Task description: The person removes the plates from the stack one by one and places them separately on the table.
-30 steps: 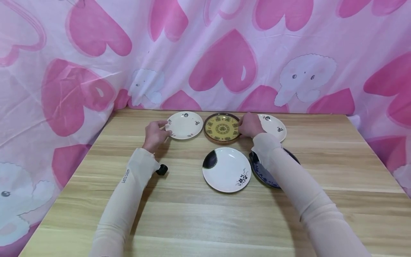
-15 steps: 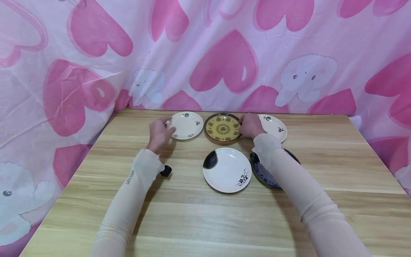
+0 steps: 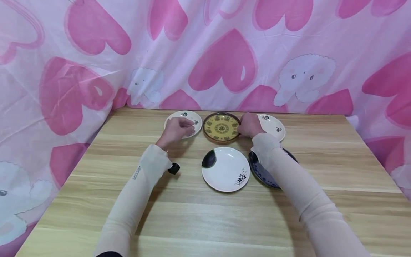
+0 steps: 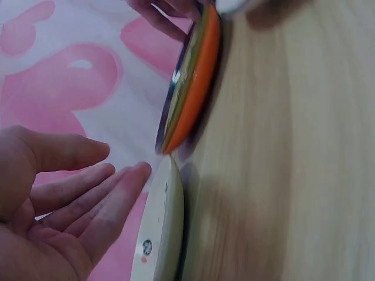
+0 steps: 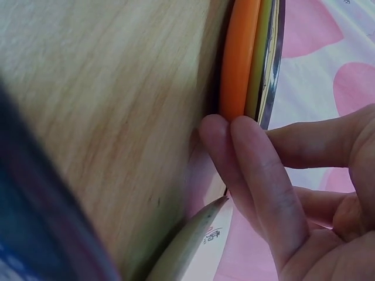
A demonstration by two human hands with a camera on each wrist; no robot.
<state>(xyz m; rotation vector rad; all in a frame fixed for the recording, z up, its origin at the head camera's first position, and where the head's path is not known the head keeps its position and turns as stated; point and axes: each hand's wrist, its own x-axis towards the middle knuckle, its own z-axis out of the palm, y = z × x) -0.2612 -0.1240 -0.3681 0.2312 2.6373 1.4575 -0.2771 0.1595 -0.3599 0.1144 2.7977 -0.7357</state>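
Observation:
In the head view a yellow patterned plate [image 3: 221, 127] with a dark rim lies in the back row. My right hand [image 3: 250, 125] pinches its right edge; the right wrist view shows fingertips [image 5: 249, 126] against its orange side [image 5: 239, 58]. My left hand [image 3: 176, 130] hovers over the white plate at the left [image 3: 191, 116], covering part of it. Thumb and fingers are held apart with nothing between them in the left wrist view, beside that white plate [image 4: 161, 228]. The left plate's edge sits close against the yellow plate's.
A second small white plate [image 3: 273, 127] lies right of the right hand. In front are a larger white plate [image 3: 224, 171] with a dark patch and a blue plate [image 3: 264, 176] partly under the right forearm. A pink heart-patterned curtain [image 3: 224, 64] hangs behind the wooden table [image 3: 205, 221].
My left hand has let go of the left white plate's edge and moved right, over that plate. The right hand stays at the yellow plate; the plates have hardly moved.

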